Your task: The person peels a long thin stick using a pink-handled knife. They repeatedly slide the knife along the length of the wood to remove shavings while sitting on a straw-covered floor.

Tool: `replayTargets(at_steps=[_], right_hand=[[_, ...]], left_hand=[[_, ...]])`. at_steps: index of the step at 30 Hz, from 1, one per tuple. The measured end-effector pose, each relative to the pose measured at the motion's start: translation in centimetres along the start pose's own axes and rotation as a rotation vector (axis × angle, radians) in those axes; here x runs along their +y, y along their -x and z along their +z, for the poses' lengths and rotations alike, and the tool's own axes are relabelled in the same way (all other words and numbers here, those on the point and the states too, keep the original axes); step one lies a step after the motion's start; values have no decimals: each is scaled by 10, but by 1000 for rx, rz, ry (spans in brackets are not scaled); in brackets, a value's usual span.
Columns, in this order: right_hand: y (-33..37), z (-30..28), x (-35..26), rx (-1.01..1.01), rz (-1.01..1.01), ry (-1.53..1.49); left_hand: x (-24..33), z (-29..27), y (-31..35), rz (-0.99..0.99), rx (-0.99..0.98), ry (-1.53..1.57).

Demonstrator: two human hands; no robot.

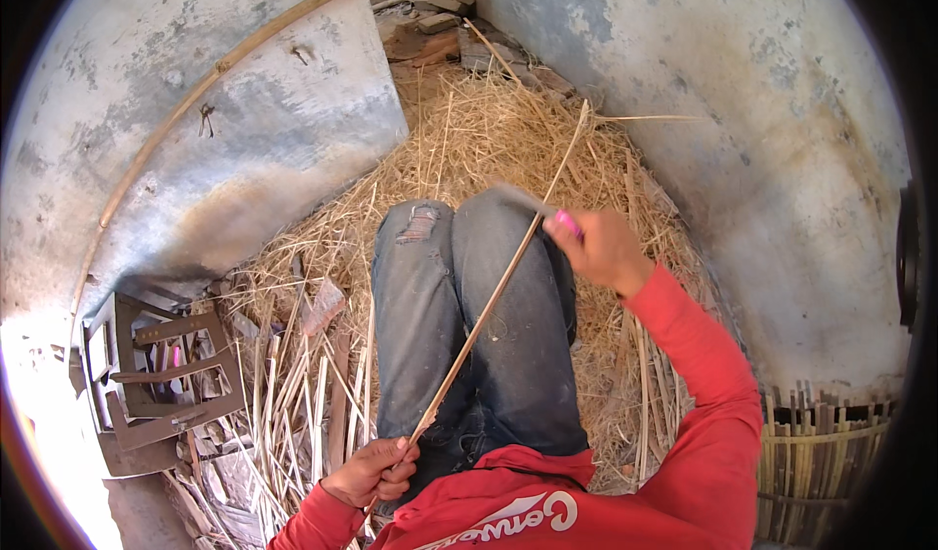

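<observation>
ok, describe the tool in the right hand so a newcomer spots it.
Start at the jeans-covered legs, mid-picture. At the right knee, in the grip of the right hand, is the tool, its blurred grey blade crossing the long tan strip. Its bright pink handle sets it apart from strip and straw.

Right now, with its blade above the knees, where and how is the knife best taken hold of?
The knife is probably best gripped by its pink handle, coming from the right, as the right hand does. The blurred blade points up and left, crossing the strip, so that side should keep the grip clear of it.
</observation>
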State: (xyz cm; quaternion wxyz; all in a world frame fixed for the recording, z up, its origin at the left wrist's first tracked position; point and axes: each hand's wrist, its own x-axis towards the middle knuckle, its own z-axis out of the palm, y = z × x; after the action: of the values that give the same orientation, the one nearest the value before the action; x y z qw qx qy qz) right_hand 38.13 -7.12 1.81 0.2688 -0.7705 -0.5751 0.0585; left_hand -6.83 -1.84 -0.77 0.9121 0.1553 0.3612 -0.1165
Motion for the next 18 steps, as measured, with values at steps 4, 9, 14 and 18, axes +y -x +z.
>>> replayTargets(at_steps=[4,9,14,18], right_hand=[[-10,-7,57,77,24,96],[-59,-103,232,500,430,305],[-43,-84,134,333,386,27],[-20,-45,58,34,263,-172]], left_hand=[[0,-7,3,-1,9,-35],[-1,-15,11,-2,26,-123],[-1,2,9,0,51,-36],[16,16,-18,-50,-51,34]])
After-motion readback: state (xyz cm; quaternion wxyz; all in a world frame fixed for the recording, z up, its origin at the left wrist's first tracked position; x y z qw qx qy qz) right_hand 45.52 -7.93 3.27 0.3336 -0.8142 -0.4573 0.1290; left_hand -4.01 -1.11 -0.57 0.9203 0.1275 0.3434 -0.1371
